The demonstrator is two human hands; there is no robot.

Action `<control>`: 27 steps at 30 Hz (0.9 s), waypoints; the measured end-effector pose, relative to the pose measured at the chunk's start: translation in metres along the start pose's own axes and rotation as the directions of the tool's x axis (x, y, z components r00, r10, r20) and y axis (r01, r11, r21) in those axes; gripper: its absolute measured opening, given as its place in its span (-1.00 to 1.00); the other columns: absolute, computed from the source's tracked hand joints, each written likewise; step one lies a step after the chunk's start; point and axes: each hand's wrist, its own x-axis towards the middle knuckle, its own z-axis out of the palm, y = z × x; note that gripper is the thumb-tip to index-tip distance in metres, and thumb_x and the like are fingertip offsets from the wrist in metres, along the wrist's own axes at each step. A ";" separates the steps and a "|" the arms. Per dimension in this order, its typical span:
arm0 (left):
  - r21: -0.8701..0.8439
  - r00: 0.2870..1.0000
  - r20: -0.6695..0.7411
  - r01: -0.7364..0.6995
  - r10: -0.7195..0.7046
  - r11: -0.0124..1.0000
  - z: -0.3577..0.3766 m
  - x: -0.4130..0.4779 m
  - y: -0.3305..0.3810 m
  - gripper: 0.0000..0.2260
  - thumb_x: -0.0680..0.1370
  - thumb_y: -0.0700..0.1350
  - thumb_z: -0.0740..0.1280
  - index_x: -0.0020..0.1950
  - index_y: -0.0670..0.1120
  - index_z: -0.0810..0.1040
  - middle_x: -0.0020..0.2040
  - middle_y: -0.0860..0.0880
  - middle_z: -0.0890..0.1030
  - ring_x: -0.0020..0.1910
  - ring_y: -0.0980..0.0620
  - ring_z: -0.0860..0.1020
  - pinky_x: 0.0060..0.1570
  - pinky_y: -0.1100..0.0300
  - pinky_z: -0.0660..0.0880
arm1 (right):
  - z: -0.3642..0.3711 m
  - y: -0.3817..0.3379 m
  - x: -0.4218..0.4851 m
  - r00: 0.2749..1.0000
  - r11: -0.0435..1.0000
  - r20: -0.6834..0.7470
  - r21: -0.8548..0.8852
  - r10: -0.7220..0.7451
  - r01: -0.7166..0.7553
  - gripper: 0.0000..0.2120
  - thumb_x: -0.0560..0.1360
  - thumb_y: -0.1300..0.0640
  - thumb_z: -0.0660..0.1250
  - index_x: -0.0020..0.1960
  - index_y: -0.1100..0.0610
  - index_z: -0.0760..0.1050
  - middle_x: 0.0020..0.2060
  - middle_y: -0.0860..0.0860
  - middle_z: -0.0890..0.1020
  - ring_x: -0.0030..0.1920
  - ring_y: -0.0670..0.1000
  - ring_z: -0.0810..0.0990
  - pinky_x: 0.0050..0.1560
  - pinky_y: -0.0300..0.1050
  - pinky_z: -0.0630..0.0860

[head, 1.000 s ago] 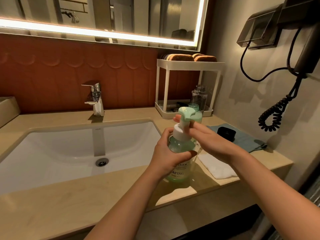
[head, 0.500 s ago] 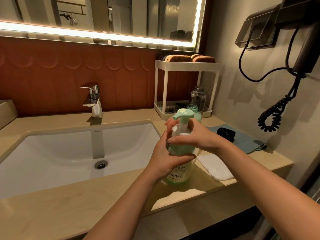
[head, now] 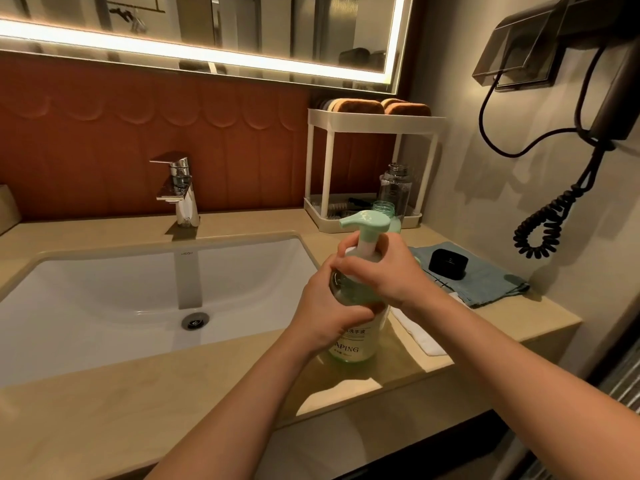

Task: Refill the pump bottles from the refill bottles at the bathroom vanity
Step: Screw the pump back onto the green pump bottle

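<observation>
A green pump bottle stands on the vanity counter right of the sink. My left hand grips its body. My right hand is curled round the white collar under the mint pump head, whose spout points left. Behind it stands an open green refill bottle, mostly hidden by the pump. A clear bottle without a cap stands further back by the rack.
The white sink and chrome tap lie to the left. A white two-tier rack stands at the back. A blue cloth with a black cap and a white cloth lie on the right. A corded hairdryer hangs on the wall.
The pump head has come down onto the bottle and its spout has turned from pointing right to pointing left. My right hand has closed lower round the collar.
</observation>
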 end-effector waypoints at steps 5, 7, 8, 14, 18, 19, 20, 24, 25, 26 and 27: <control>0.018 0.999 -0.033 -0.012 0.013 1.000 0.002 -0.003 0.005 -0.24 0.20 -0.06 0.50 0.37 0.08 0.33 0.17 0.04 0.56 0.18 0.06 0.52 0.22 -0.03 0.47 | 0.015 -0.004 -0.010 0.979 0.999 -0.205 -0.036 -0.003 -0.005 -0.85 0.38 0.19 0.42 -0.23 -0.01 0.48 -0.27 -0.05 0.59 -0.16 -0.09 0.58 -0.08 -0.15 0.54; 0.023 1.000 -0.028 -0.013 0.014 1.000 0.003 -0.004 0.005 -0.21 0.20 -0.04 0.49 0.39 0.13 0.30 0.20 0.04 0.55 0.20 0.05 0.51 0.24 -0.03 0.46 | 0.015 -0.004 -0.010 0.975 0.996 -0.220 -0.081 0.021 -0.040 -0.87 0.40 0.10 0.42 -0.20 -0.04 0.47 -0.23 -0.08 0.58 -0.13 -0.10 0.57 -0.04 -0.13 0.52; 0.025 1.000 -0.021 -0.018 0.019 1.000 0.003 -0.005 0.006 -0.23 0.20 -0.01 0.50 0.36 0.19 0.28 0.21 0.05 0.54 0.21 0.05 0.50 0.24 -0.01 0.46 | 0.012 -0.005 -0.010 0.984 0.994 -0.175 -0.094 0.042 -0.059 -0.90 0.41 0.04 0.41 -0.17 -0.05 0.48 -0.19 -0.07 0.59 -0.09 -0.10 0.57 -0.01 -0.12 0.51; 0.013 0.999 -0.036 -0.014 0.014 1.000 0.004 -0.008 0.008 -0.40 0.15 0.12 0.51 0.11 0.23 0.34 0.07 0.12 0.53 0.06 0.14 0.53 0.04 0.22 0.50 | -0.023 -0.013 -0.008 0.959 0.988 0.237 -0.061 0.156 -0.145 -0.75 0.55 0.01 0.18 0.20 0.02 0.44 -0.01 -0.18 0.53 -0.01 -0.24 0.49 -0.15 -0.40 0.42; 0.034 0.999 -0.053 -0.012 0.014 0.999 0.006 -0.003 0.005 -0.40 0.29 0.04 0.55 0.23 0.10 0.34 0.11 0.11 0.52 0.10 0.13 0.51 0.05 0.21 0.49 | -0.037 -0.008 0.000 0.953 0.989 0.269 -0.088 0.142 -0.123 -0.79 0.51 0.00 0.25 0.14 -0.11 0.47 0.10 -0.20 0.54 0.12 -0.25 0.48 0.02 -0.32 0.40; 0.059 0.998 -0.063 -0.010 0.014 0.998 0.006 0.001 0.005 -0.39 0.30 0.05 0.54 0.25 0.09 0.34 0.14 0.09 0.51 0.12 0.11 0.50 0.07 0.19 0.49 | -0.041 -0.007 0.004 0.955 0.989 0.265 -0.091 0.137 -0.116 -0.81 0.51 0.02 0.26 0.12 -0.12 0.47 0.11 -0.20 0.55 0.14 -0.24 0.48 0.06 -0.31 0.40; 0.090 0.997 -0.076 -0.004 0.010 0.996 0.005 0.004 0.005 -0.38 0.30 0.06 0.53 0.27 0.08 0.35 0.17 0.08 0.51 0.14 0.10 0.48 0.07 0.18 0.48 | -0.043 -0.005 0.006 0.958 0.988 0.253 -0.110 0.132 -0.107 -0.81 0.52 0.03 0.25 0.13 -0.11 0.48 0.13 -0.17 0.55 0.16 -0.22 0.48 0.12 -0.29 0.40; 0.183 0.992 -0.129 0.018 0.006 0.983 0.002 0.021 0.008 -0.37 0.29 0.06 0.54 0.30 0.05 0.39 0.11 0.10 0.51 0.10 0.09 0.48 -0.10 0.35 0.42 | -0.057 0.007 0.014 0.981 0.982 0.147 -0.157 0.128 -0.104 -0.77 0.54 0.06 0.25 0.18 0.02 0.50 0.13 -0.08 0.57 0.17 -0.15 0.49 0.22 -0.16 0.40; 0.199 0.989 -0.147 0.022 0.008 0.980 0.002 0.027 0.009 -0.38 0.29 0.06 0.54 0.28 0.04 0.41 0.08 0.11 0.51 0.07 0.09 0.49 -0.13 0.35 0.41 | -0.061 0.011 0.016 0.984 0.981 0.120 -0.158 0.134 -0.114 -0.77 0.54 0.05 0.25 0.17 0.03 0.51 0.12 -0.08 0.58 0.16 -0.14 0.50 0.21 -0.16 0.40; 0.210 0.986 -0.168 0.027 0.009 0.977 0.001 0.032 0.009 -0.40 0.28 0.07 0.55 0.26 0.04 0.42 0.05 0.10 0.52 0.05 0.09 0.49 -0.12 0.31 0.42 | -0.065 0.015 0.018 0.986 0.978 0.093 -0.165 0.142 -0.125 -0.77 0.54 0.04 0.25 0.17 0.03 0.52 0.11 -0.08 0.59 0.16 -0.12 0.51 0.18 -0.16 0.42; 0.224 0.982 -0.186 0.036 0.007 0.974 0.001 0.038 0.008 -0.40 0.28 0.07 0.55 0.26 0.03 0.43 0.06 0.09 0.53 0.05 0.09 0.50 -0.09 0.26 0.45 | -0.069 0.020 0.020 0.986 0.974 0.066 -0.176 0.154 -0.140 -0.77 0.54 0.05 0.25 0.16 0.04 0.52 0.09 -0.09 0.59 0.15 -0.12 0.51 0.13 -0.19 0.43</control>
